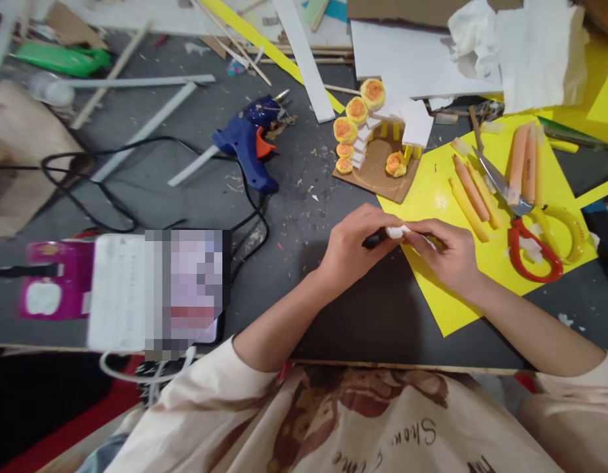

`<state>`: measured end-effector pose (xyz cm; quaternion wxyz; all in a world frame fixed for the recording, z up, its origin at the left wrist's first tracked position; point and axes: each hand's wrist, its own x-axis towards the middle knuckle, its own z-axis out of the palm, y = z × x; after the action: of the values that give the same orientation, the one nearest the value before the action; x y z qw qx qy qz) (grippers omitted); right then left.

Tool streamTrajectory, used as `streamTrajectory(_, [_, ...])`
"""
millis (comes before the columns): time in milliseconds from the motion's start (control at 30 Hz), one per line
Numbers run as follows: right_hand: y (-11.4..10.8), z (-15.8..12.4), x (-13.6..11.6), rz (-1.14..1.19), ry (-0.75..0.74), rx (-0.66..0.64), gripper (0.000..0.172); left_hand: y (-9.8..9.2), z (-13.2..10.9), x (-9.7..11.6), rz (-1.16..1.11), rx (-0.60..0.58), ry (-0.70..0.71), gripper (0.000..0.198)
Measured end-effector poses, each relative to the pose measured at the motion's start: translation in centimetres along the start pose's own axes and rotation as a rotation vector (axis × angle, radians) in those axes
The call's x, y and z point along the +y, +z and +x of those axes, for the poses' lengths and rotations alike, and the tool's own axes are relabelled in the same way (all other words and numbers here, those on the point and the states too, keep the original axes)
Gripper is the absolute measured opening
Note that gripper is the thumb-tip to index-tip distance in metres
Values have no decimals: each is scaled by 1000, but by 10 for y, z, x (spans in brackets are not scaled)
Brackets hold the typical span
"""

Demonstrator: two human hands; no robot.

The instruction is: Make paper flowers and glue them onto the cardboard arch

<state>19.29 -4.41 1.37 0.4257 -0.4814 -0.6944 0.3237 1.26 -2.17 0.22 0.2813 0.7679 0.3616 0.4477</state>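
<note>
Between the fingertips of my left hand [355, 243] and my right hand [444, 253] is a small white piece [396, 232], perhaps tissue paper; the fingers cover most of it. Both hands are closed on it, above the near left edge of a yellow sheet [449, 305]. Just beyond them stands a small model on a brown cardboard base [370, 182], with white steps [367, 135] and yellow-orange paper flowers [345, 130] along its left side. One more such flower [396, 164] sits at the base's front right.
Red-handled scissors [535, 256], orange and yellow crayon-like sticks [471, 190] and a yellow tape ring [570, 230] lie on the right. A blue glue gun [247, 141] with a black cord rests left of the model. A phone [198, 282] and white box [119, 292] lie at the near left.
</note>
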Motion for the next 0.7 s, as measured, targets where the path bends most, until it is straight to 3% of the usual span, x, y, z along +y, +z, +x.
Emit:
streamTrajectory(367, [2, 1, 3, -50, -97, 5, 6, 2, -1, 2, 21, -34, -64, 14])
streamTrajectory(700, [-1, 4, 7, 41, 127, -8, 10, 5, -3, 2, 12, -76, -96, 22])
